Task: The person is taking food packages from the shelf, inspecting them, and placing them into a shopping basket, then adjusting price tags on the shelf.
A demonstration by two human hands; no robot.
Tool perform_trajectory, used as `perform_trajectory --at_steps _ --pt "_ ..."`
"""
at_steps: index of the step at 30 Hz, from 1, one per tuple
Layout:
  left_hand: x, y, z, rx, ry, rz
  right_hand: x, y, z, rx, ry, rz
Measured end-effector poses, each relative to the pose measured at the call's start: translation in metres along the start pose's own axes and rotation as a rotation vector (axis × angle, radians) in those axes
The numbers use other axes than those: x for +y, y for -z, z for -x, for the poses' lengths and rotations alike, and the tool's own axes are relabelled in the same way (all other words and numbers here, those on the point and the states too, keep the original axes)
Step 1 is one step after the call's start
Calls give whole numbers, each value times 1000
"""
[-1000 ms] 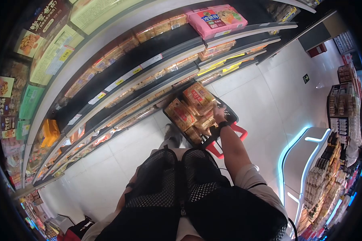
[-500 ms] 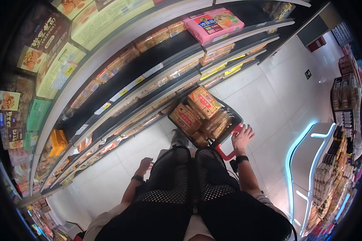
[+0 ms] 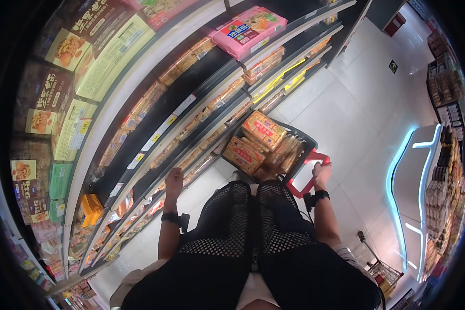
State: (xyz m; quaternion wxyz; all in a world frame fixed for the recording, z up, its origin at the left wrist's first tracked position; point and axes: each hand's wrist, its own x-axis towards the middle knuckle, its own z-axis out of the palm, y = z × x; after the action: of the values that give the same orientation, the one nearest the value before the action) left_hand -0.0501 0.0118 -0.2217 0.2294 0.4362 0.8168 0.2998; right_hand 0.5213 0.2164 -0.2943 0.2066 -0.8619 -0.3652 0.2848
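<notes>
A black basket [image 3: 306, 146] stands in front of me, filled with several wrapped food packs, two of them with red labels [image 3: 264, 130]. Its red handle [image 3: 309, 187] is tipped out to the right, and my right hand [image 3: 322, 174] is closed round its outer bar. My left hand [image 3: 174, 181] is raised beside the lower shelves with its fingers curled in. Nothing can be seen in it, though the inside of the fingers is hidden. A pink pack [image 3: 249, 32] lies on an upper shelf beyond the basket.
Long shelves [image 3: 191, 101] with snack packs curve along the left and front. An orange pack [image 3: 91, 209] sits at the lower left. At the right stand a display with glowing blue edges [image 3: 390, 181] and stacked goods. A shopping cart [image 3: 386, 274] is at the lower right.
My left hand has risen and moved forward towards the shelves. My right hand has closed on the red handle, which has swung outward. The view has shifted along the shelves.
</notes>
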Motion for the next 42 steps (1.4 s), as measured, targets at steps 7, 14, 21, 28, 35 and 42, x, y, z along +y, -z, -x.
perform_trajectory --at_steps 7,14,21,28,35,42 --pt "181 77 -54 595 -593 -286 -5 6 3 24 -36 -7" --pt "138 66 -115 698 -365 -675 -2 7 11 59 23 4" --pt "138 52 -124 786 -406 -707 -12 18 24 53 34 94" --pt "137 55 -123 746 -441 -665 -24 23 27 22 -34 159" --pt "140 58 -120 694 -438 -643 -12 17 22 40 3 187" --pt "140 57 -120 681 -454 -661 -15 21 28 49 45 224"
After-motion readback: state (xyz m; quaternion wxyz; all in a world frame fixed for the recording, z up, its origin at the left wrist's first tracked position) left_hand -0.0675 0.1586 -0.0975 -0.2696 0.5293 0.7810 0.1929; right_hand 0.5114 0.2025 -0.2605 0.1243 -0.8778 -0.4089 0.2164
